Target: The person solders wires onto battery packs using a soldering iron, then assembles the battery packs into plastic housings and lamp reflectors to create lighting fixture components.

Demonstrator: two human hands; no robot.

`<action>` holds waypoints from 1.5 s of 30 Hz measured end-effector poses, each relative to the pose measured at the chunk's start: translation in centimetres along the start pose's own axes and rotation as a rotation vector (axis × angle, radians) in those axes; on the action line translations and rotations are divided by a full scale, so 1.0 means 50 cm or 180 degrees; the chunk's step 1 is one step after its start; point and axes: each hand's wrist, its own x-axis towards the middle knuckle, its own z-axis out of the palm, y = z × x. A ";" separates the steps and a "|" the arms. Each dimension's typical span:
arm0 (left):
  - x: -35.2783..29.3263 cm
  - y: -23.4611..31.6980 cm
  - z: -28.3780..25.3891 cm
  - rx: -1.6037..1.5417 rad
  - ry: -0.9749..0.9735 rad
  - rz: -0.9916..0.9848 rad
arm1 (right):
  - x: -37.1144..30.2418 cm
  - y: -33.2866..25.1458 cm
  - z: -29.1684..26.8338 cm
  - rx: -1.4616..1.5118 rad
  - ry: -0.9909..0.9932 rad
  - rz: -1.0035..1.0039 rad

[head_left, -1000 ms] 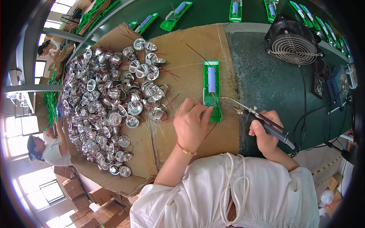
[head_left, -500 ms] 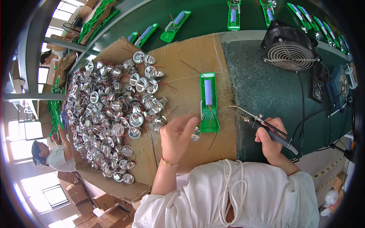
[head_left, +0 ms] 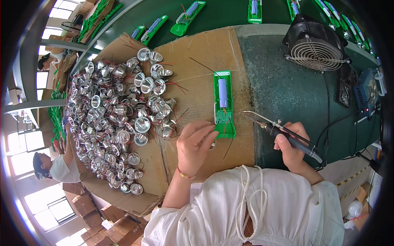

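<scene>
My right hand [head_left: 290, 143] grips a soldering iron [head_left: 289, 139] with a thin curved metal tube along it. Its tip points left, right of a green plastic housing [head_left: 226, 130]. The housing lies upright on the cardboard, with a purple cylindrical battery [head_left: 223, 92], a small green circuit board [head_left: 224, 117] and loose red and black wires. My left hand [head_left: 193, 143] is at the housing's lower left, fingers bent and drawn together; what they hold, if anything, is hidden. Just below its fingertips shows a sliver of a shiny reflector cup [head_left: 212, 145], mostly covered.
A heap of silver reflector cups [head_left: 111, 119] with red wires fills a cardboard box at left. A black fan [head_left: 316, 45] stands at back right, beside a blue soldering station [head_left: 364, 92]. Several green housings [head_left: 188, 18] line the far side. Another person [head_left: 57, 164] works at left.
My left hand has shifted slightly right, and its raised thumb and fingers have come together by the housing. The view has shifted a little; the soldering iron stays in my right hand.
</scene>
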 end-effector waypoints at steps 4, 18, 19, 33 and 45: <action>-0.012 -0.003 -0.004 -0.0489 0.0313 -0.0321 | -0.014 0.003 -0.006 0.0027 -0.0223 -0.0077; 0.007 -0.004 0.048 0.0343 0.0631 0.0099 | -0.022 0.002 0.036 -0.0276 -0.0370 -0.0130; 0.009 -0.005 0.049 0.0343 0.0628 0.0099 | -0.020 0.001 0.037 -0.0297 -0.0394 -0.0148; 0.015 -0.003 0.056 0.0412 0.0658 0.0086 | -0.016 0.013 0.036 -0.0223 -0.0223 -0.0233; 0.014 -0.004 0.055 0.0436 0.0614 0.0062 | -0.017 0.011 0.024 -0.0016 -0.0044 -0.0101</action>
